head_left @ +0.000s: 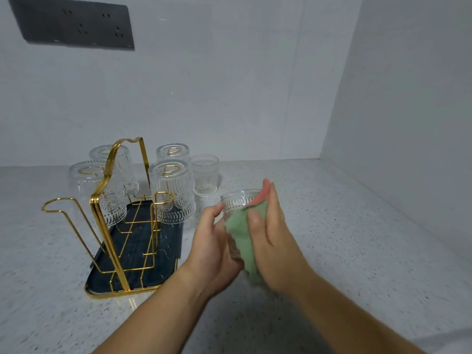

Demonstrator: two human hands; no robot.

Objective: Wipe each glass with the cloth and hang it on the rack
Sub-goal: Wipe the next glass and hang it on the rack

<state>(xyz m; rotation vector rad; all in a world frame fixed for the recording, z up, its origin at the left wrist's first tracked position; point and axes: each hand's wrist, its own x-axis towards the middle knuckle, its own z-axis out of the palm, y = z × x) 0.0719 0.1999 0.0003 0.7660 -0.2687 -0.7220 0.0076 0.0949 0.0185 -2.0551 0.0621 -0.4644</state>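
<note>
Your left hand (212, 241) curled round the glass (238, 200) from nine o'clock, while your right hand (273, 233) pinched the cloth (241, 238) against its wall from three, both raised above the counter (357, 251). The grip was the main risk: smooth ribbed glass turning inside a cloth could have slipped out and dropped onto the stone. At ten o'clock from your hands the rack (116, 200) carried four hung glasses (173, 192), with a free peg (164, 192) nearest; a careless swing there might have clipped one. At twelve, a sixth glass (205, 175) stood upright, near enough to knock.
</note>
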